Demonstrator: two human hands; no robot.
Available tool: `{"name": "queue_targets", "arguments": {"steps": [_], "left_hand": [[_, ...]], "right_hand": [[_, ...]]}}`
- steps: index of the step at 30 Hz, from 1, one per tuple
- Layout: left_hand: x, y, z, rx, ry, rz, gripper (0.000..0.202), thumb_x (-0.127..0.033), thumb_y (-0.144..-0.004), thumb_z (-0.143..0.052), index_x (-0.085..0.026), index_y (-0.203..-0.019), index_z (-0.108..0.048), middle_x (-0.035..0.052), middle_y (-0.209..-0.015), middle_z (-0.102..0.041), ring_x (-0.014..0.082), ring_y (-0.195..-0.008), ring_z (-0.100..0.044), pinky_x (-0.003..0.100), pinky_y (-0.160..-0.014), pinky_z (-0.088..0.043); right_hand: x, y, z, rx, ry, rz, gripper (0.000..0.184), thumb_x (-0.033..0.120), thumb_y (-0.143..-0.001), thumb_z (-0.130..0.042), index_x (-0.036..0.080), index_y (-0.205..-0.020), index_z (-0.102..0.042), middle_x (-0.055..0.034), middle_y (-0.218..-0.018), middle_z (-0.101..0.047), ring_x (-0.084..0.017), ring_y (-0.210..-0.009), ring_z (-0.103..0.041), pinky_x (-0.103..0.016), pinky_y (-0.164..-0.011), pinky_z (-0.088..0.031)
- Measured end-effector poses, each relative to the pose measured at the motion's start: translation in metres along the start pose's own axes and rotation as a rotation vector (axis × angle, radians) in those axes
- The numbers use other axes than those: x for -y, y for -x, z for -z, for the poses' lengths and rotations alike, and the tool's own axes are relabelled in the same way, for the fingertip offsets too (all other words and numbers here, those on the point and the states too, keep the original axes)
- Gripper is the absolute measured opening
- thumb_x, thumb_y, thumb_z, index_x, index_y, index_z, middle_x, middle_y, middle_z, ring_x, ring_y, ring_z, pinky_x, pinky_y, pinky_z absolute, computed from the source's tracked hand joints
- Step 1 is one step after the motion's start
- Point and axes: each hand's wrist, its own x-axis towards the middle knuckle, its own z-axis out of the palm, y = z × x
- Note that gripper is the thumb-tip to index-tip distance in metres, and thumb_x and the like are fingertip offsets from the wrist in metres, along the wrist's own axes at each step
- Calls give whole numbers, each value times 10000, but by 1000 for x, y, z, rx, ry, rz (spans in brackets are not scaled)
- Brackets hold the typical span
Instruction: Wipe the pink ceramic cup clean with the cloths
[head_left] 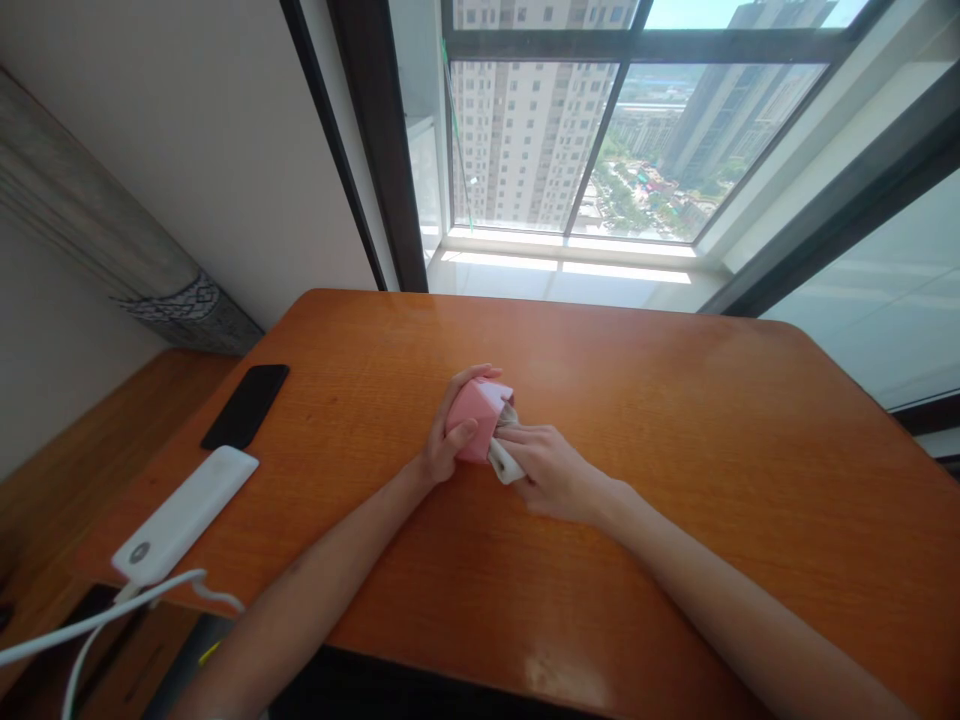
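Note:
Around a small pink container (474,412) my left hand (448,430) is closed, thumb on the near side and fingers over the far side. The container lies tilted, its opening turned to the right. My right hand (551,468) is at that opening, its fingers closed on a white cloth (505,463). Part of the cloth is at the container's mouth and a fold of it hangs out below the fingers. How far the fingertips reach inside is hidden. Both hands are just above the middle of the wooden table.
A black phone (246,406) lies on the left of the wooden table (675,400). Nearer stands a white power bank (185,515) with a white cable (105,618) running off the left edge. Beyond the far edge is a window (555,150); a grey curtain (112,210) hangs at left.

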Motion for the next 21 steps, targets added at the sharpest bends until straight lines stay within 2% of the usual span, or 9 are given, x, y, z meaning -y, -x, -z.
{"name": "queue_targets", "arguments": {"steps": [2, 5, 9, 11, 13, 15, 17, 19, 21], "left_hand": [[2, -1, 0, 14, 65, -11, 684, -631, -970, -614, -258, -1533, -509, 142, -1573, -601, 333, -1264, -729, 507, -1132, -602], [3, -2, 0, -5, 103, -21, 641, -587, -988, -618, -266, -1535, -521, 131, -1570, -606, 327, -1289, -722, 507, -1147, -596], [2, 0, 2, 1, 14, 23, 731, -689, -996, -578, -267, -1582, -463, 151, -1632, -560, 351, -1323, -705, 537, -1170, -587], [4, 2, 3, 22, -23, -2, 770, -702, -1003, -594, -255, -1614, -451, 159, -1678, -517, 365, -1369, -676, 544, -1217, -552], [10, 2, 5, 20, -36, -98, 826, -701, -1023, -587, -250, -1683, -376, 170, -1753, -428, 396, -1485, -594, 571, -1276, -490], [18, 2, 8, 25, -79, -239, 953, -726, -1003, -619, -260, -1749, -253, 181, -1819, -316, 432, -1606, -462, 613, -1329, -408], [25, 0, 11, 64, -170, -377, 1104, -747, -936, -713, -272, -1779, -182, 193, -1843, -255, 454, -1667, -360, 652, -1363, -323], [28, -3, 16, 108, -274, -491, 1182, -740, -880, -787, -285, -1788, -180, 200, -1842, -250, 466, -1689, -308, 684, -1369, -274], [27, -6, 20, 140, -361, -579, 1194, -750, -852, -804, -303, -1784, -207, 199, -1830, -272, 472, -1692, -300, 700, -1347, -299]], "right_hand": [[-3, 0, -1, 34, 187, 100, 218, 52, -798, -525, 240, -878, -600, -76, -908, -729, -231, -807, -639, -341, -735, -511], [-7, 1, -10, 2, 229, 140, 192, 88, -849, -565, 238, -955, -621, -95, -949, -735, -258, -865, -658, -389, -844, -568], [-18, 2, -33, -225, 178, 148, 45, 212, -1025, -616, 236, -1039, -651, -98, -956, -747, -273, -878, -685, -449, -921, -591], [-23, 4, -42, -336, 139, 189, 100, 200, -1068, -583, 238, -1072, -676, -94, -956, -764, -269, -882, -711, -458, -940, -595], [-23, 5, -47, -407, 55, 211, 133, 193, -1071, -581, 234, -1109, -701, -107, -1015, -785, -277, -960, -735, -472, -987, -595], [-17, 6, -49, -473, -103, 143, 100, 244, -1065, -629, 232, -1081, -726, -103, -1038, -791, -276, -989, -735, -456, -984, -601], [-7, 7, -47, -508, -315, -13, 127, 337, -1055, -693, 229, -1014, -746, -77, -990, -780, -250, -914, -716, -407, -906, -612], [2, 7, -43, -484, -520, -178, 214, 432, -1029, -757, 219, -1009, -767, -53, -950, -769, -214, -827, -687, -348, -796, -602], [8, 5, -36, -445, -759, -327, 298, 494, -972, -832, 210, -1053, -789, -34, -910, -766, -184, -757, -662, -298, -704, -572]]}}
